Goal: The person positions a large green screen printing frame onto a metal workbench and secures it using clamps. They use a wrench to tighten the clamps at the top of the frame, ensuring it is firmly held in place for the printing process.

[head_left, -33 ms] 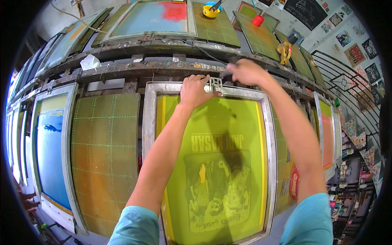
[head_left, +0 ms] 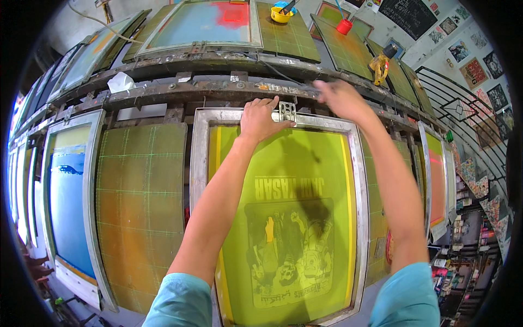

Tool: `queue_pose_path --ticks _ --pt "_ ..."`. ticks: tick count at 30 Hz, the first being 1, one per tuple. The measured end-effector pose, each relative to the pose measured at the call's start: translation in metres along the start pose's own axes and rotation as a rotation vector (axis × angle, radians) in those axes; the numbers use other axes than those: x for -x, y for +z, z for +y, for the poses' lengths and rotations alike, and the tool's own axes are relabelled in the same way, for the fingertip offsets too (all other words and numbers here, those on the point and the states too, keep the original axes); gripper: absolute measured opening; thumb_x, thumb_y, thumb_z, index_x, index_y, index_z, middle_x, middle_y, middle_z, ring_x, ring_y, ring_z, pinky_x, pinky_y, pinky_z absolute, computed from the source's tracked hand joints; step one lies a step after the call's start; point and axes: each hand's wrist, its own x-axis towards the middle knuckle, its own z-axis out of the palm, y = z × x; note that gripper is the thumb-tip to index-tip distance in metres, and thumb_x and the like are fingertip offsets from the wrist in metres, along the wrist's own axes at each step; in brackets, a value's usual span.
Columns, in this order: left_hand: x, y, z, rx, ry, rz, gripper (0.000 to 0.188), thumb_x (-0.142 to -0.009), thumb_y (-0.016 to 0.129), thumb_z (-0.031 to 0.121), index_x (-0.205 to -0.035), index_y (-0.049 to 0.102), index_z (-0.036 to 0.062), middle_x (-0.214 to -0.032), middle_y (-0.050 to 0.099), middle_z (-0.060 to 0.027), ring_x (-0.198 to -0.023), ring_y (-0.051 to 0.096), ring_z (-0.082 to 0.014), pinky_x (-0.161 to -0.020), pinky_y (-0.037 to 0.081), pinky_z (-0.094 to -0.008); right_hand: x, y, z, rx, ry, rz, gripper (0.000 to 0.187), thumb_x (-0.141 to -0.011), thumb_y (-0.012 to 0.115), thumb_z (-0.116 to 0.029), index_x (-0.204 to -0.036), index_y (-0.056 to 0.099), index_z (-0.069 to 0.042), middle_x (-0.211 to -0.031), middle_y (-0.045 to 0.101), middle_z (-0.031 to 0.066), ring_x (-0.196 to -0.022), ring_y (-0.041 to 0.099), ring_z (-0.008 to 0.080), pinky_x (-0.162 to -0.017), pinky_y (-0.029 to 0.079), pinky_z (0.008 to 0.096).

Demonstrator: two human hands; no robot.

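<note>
A screen-printing frame (head_left: 201, 158) with yellow-green mesh (head_left: 297, 163) lies in front of me, its stencil lettering upside down from here. My left hand (head_left: 261, 119) grips its far edge, the thumb stretched toward a perforated metal hinge clamp (head_left: 287, 112) in the middle of that edge. Right of the clamp, my right hand (head_left: 343, 101) is raised near the dark metal rail (head_left: 218, 89). Its fingers look closed but are blurred, and I cannot make out what is in them. Both forearms cross over the frame, casting a shadow on the mesh.
A gridded printing board (head_left: 141, 191) and a blue screen (head_left: 71, 201) sit to the left. Beyond the rail are another screen (head_left: 188, 32), a yellow bowl (head_left: 281, 16), a red pot (head_left: 344, 27) and a yellow-brown heat gun (head_left: 379, 70). Crumpled white tissue (head_left: 121, 83) rests on the rail.
My right hand has shifted a little to the right, away from the clamp. My left hand stays almost where it was on the frame's far edge.
</note>
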Motion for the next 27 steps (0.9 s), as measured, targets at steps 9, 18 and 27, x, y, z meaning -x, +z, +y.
queue_pose_path --ticks 9,18,27 --pt "0.149 -0.116 0.002 0.505 -0.259 0.302 0.039 -0.093 0.073 0.015 -0.129 0.068 0.001 -0.129 0.069 -0.0156 -0.122 0.063 -0.0234 -0.106 0.047 -0.0354 0.278 0.091 0.337 0.06 0.743 0.353 0.049 -0.095 0.064 -0.039 -0.095 0.069 0.01 -0.097 0.068 0.0347 -0.094 0.067 0.0496 -0.082 0.052 0.0544" --pt "0.466 -0.22 0.015 0.431 -0.699 0.411 0.036 -0.1 0.065 0.013 -0.128 0.064 -0.0089 -0.114 0.073 -0.0153 -0.101 0.068 -0.0168 -0.089 0.055 -0.0302 0.268 0.133 0.358 -0.052 0.944 0.324 0.031 -0.086 0.063 -0.017 -0.103 0.073 0.007 -0.106 0.069 0.0321 -0.105 0.068 0.0452 -0.092 0.054 0.0497" --pt "0.521 -0.227 0.111 0.343 -1.019 0.07 0.041 -0.093 0.074 0.02 -0.124 0.067 -0.0062 -0.097 0.076 -0.0088 -0.079 0.065 -0.0088 -0.074 0.052 -0.0247 0.34 0.127 0.184 0.017 0.612 0.429 0.053 -0.1 0.055 -0.046 -0.111 0.068 0.005 -0.104 0.068 0.0319 -0.098 0.064 0.051 -0.083 0.051 0.0565"
